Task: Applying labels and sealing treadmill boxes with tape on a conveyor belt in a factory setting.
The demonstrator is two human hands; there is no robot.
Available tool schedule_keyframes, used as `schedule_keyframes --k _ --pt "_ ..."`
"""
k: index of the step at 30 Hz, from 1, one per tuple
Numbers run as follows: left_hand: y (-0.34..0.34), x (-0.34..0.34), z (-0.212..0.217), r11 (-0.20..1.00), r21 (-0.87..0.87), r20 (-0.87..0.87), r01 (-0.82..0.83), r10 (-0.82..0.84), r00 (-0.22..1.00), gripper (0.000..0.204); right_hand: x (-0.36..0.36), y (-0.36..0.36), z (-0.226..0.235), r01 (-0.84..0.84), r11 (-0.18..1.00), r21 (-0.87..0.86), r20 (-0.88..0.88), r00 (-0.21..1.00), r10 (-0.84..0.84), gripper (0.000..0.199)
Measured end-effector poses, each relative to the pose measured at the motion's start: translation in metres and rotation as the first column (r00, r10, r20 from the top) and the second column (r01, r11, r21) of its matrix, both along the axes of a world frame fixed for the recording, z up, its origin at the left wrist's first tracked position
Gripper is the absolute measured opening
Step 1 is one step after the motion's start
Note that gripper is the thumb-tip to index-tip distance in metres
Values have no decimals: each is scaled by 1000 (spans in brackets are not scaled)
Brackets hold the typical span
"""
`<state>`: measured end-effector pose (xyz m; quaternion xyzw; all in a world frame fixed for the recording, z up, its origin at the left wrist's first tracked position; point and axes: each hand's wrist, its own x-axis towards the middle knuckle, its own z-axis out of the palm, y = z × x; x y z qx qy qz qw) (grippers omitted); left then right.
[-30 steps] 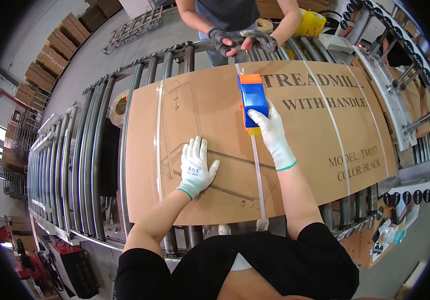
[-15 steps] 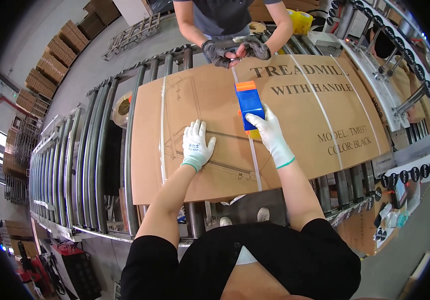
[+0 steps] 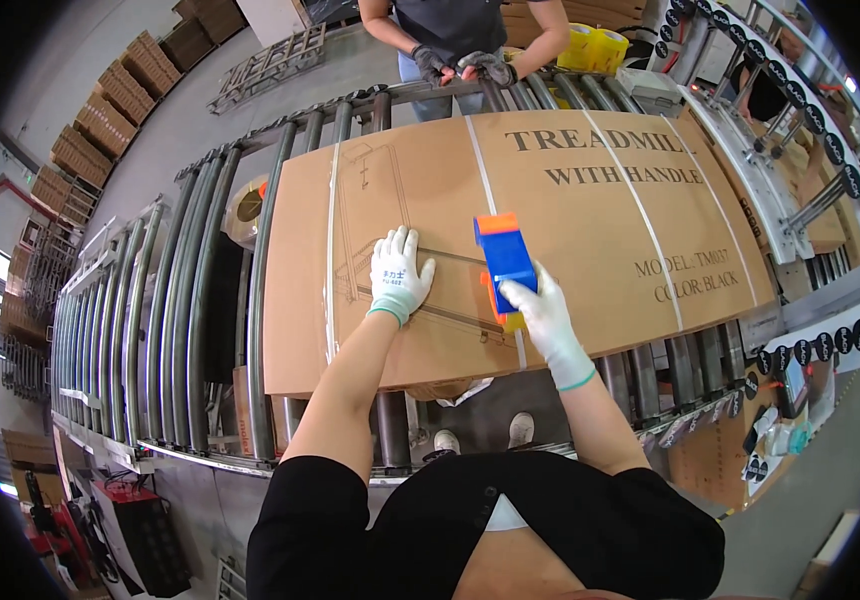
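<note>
Our left hand (image 3: 397,275) flat and open on the flat cardboard carton (image 3: 590,220), our right hand (image 3: 542,312) gripping the blue tape dispenser (image 3: 503,255) on its seam, carton on the roller conveyor (image 3: 190,300), grey warehouse floor (image 3: 165,120), stacked boxes (image 3: 100,130) behind.

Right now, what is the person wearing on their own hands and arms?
Both hands wear thin white knit gloves with pale green cuffs at the wrists. The left hand has a small blue printed mark on the back of its glove; the right hand shows no marking that I can make out. The forearms are bare below short black sleeves, part of a black top.
</note>
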<state>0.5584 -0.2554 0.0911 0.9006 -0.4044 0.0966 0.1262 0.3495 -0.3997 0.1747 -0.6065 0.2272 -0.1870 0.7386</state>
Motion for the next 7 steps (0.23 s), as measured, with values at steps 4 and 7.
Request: schedule_keyframes --k 4,7 --pt "2 1 -6 1000 9 16 -13 13 1000 65 -44 24 -5 -4 999 52 11 1000 3 48" --pt "1 0 -2 999 29 -2 -18 18 1000 66 -67 31 -6 -12 995 96 -24 1000 14 55"
